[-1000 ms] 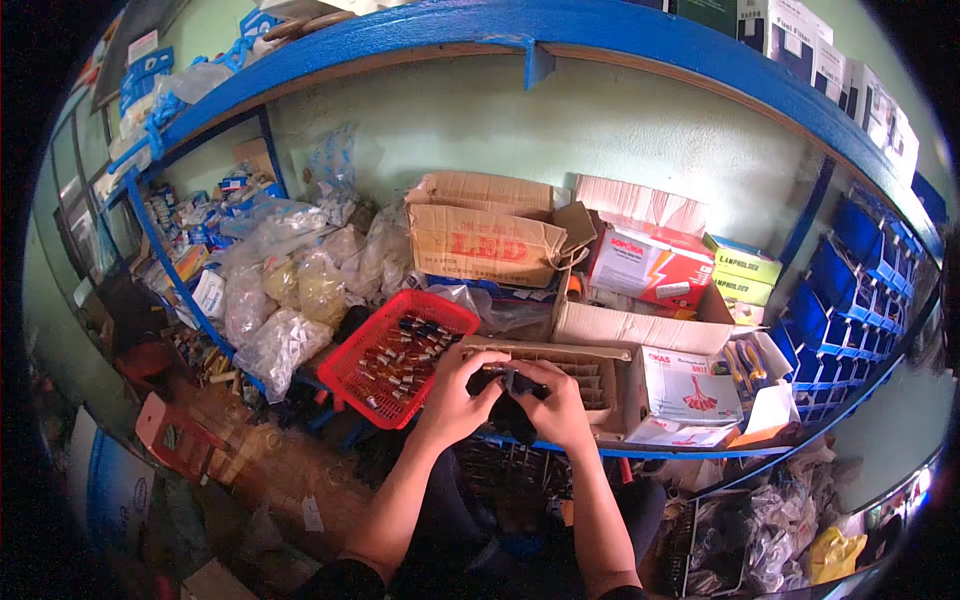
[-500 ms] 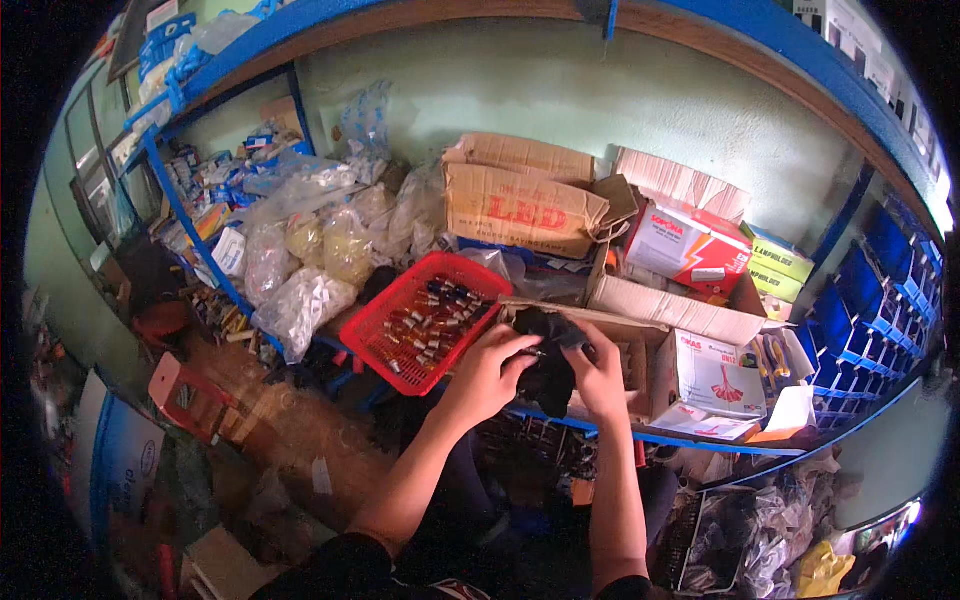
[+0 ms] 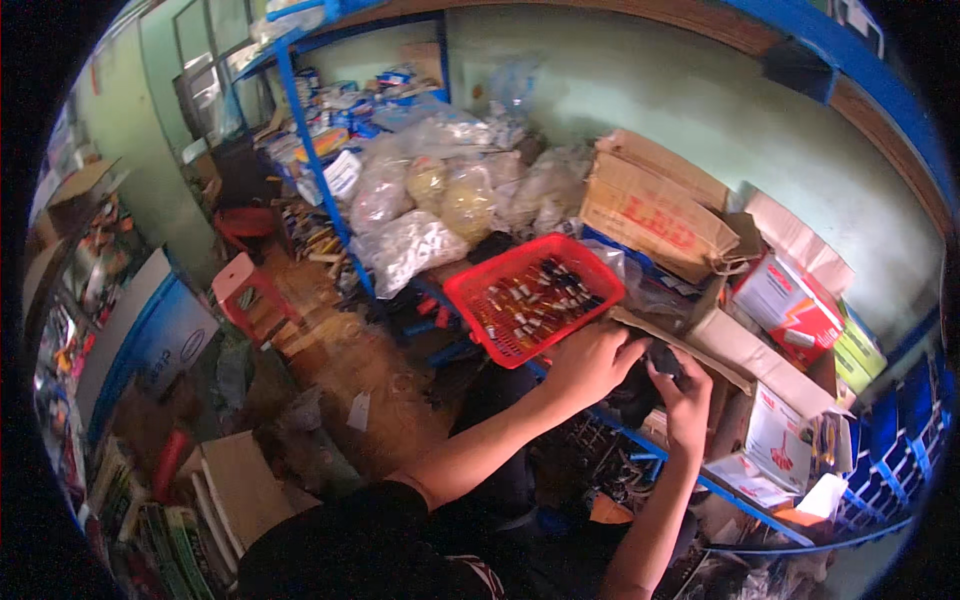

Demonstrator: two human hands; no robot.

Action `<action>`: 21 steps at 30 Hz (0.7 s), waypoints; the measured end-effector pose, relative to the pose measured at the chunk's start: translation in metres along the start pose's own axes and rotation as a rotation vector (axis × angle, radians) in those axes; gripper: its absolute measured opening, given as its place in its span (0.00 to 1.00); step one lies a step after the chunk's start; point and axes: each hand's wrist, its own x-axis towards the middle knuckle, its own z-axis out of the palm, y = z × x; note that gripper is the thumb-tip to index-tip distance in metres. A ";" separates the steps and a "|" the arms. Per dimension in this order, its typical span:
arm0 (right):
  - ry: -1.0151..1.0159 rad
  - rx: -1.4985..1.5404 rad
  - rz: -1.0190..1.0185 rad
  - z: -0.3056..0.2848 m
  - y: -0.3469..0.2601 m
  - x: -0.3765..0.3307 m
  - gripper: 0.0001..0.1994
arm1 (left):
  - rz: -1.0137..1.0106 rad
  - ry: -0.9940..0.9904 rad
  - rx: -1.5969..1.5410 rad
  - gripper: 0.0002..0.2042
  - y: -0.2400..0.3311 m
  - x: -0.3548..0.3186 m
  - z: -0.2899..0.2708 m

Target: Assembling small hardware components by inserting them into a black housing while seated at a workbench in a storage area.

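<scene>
My left hand (image 3: 603,362) and my right hand (image 3: 687,392) are close together, over the front edge of the bench. Between them is a crumpled black cloth or bag (image 3: 632,397). The fingers of both hands are bent in and closed on it. A dark fold of it stands up between the right thumb and fingers. Whether anything lies inside the black material is hidden. Just beyond the left hand, a red plastic basket (image 3: 474,322) holds many small parts with amber bodies and pale metal ends.
Open cardboard boxes (image 3: 655,205) stand along the wall, with a red and white carton (image 3: 785,300) and a white box (image 3: 770,440) at right. Clear plastic bags (image 3: 410,250) pile up at left beside a blue post (image 3: 325,170). A red stool (image 3: 250,290) stands on the floor.
The view has swung left, so the bench and basket sit further right. Both hands still grip the black material; it is now bunched smaller and hangs lower.
</scene>
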 end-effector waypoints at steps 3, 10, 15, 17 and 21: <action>0.073 0.065 -0.008 0.001 -0.007 0.000 0.15 | -0.149 -0.053 0.128 0.20 -0.005 0.011 -0.029; 0.349 0.356 -0.005 -0.018 -0.015 0.007 0.16 | -0.126 -0.532 0.333 0.10 -0.103 0.026 -0.144; 0.482 0.473 -0.044 -0.053 -0.034 0.015 0.17 | -0.313 -0.904 0.234 0.13 -0.128 0.036 -0.153; 0.549 -0.241 -0.195 -0.062 -0.026 0.009 0.20 | -0.210 -0.883 0.310 0.12 -0.141 0.034 -0.158; 0.503 -0.792 -0.288 -0.078 -0.020 0.006 0.26 | -0.102 -0.834 0.412 0.11 -0.121 0.051 -0.150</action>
